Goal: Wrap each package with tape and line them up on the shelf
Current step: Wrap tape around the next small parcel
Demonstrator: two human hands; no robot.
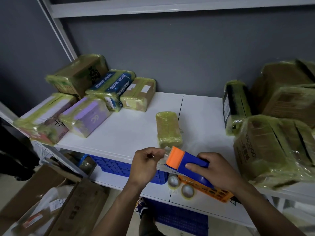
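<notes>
A small package (pixel 168 129) wrapped in yellowish tape lies alone on the white shelf (pixel 129 126), just beyond my hands. My right hand (pixel 214 171) grips a blue tape dispenser (pixel 189 165) with an orange front guard, held over the shelf's front edge. My left hand (pixel 144 165) pinches the loose end of the clear tape at the dispenser's mouth. The tape end reaches toward the near end of the small package.
Several taped packages are grouped at the shelf's left (pixel 85 114) and more are stacked at the right (pixel 274 147). On the lower shelf sit a blue crate (pixel 115 166), an orange basket (pixel 213 191) and two tape rolls (pixel 180 186). Cardboard boxes (pixel 51 205) lie on the floor at left.
</notes>
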